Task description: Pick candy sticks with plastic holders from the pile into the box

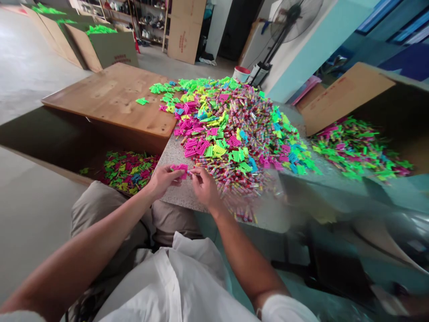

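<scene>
Pinched in my left hand (161, 181) is a pink plastic piece (181, 168) with a cut-out shape, held just off the table's near edge. The closed fingers of my right hand (206, 188) grip a small thin tube (190, 172), whose tip meets the right side of the pink piece. Whether the tube is inside the piece or only touching it, I cannot tell. Right beyond my hands, a heap of small patterned tubes (231, 181) spreads over the speckled table (177, 194). Pink, green, yellow and blue plastic pieces (217, 150) lie on and around the heap.
A cardboard box (43, 143) at my left holds many coloured pieces (129, 172), partly under a wooden board (107, 96). Another open carton (348, 98) lies at the right with more pieces. Filled cartons (110, 49), a fan (291, 15) and a bucket (240, 74) stand farther back.
</scene>
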Motion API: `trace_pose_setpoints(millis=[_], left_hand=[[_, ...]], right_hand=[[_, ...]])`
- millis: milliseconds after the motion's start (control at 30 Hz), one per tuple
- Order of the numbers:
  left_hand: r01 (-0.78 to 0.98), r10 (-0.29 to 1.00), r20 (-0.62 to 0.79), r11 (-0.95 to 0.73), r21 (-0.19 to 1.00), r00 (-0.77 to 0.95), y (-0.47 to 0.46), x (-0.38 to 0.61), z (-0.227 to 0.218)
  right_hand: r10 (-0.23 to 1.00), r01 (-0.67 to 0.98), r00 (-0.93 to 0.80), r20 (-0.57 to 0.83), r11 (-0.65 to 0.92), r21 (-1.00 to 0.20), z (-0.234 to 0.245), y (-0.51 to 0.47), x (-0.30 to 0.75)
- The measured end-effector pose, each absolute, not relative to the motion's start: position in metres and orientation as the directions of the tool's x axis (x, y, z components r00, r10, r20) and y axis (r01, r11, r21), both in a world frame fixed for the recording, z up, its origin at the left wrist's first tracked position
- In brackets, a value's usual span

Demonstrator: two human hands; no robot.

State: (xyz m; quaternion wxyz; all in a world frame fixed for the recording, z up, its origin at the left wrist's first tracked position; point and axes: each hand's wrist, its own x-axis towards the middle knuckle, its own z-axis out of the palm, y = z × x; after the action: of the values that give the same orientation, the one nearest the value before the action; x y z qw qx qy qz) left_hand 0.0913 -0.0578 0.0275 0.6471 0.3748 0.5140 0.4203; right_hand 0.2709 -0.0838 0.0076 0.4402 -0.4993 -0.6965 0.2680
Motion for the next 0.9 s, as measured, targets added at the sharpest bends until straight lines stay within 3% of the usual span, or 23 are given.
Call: trace_pose_setpoints(millis=[100,300,433,567,667,900], left_hand=[[-0.150,0.938,-0.334,0.345,0.926,0.098,-0.059,0.092,0.028],[-0.258,0.901,-0.391,0.429,0.866,0.188,-0.054,0.082,0.011],[-0.250,0.870,-0.453,0.490,0.835,0.193,-0.056,0.075,-0.004],[-0.116,0.934,-0.342,0.353,0.928,0.108,-0.062,0.076,-0.001],[-0.018,0.972,-0.230,0.231,0.973,0.045,-0.066,0.078,0.005],[0.084,0.980,-0.199,0.198,0.977,-0.007,-0.075,0.078,0.008]], right_hand=[[0.930,0.490,-0.143,0.340,0.365,-0.792,0.010,-0.084,0.272],[0.962,0.364,-0.116,0.249,0.274,-0.890,0.004,-0.087,0.271],[0.928,0.457,-0.192,0.318,0.371,-0.808,-0.006,-0.090,0.269],[0.882,0.528,-0.287,0.374,0.472,-0.706,-0.014,-0.088,0.271],[0.900,0.535,-0.270,0.342,0.435,-0.724,-0.016,-0.086,0.273],[0.896,0.550,-0.306,0.323,0.443,-0.708,-0.024,-0.089,0.268]])
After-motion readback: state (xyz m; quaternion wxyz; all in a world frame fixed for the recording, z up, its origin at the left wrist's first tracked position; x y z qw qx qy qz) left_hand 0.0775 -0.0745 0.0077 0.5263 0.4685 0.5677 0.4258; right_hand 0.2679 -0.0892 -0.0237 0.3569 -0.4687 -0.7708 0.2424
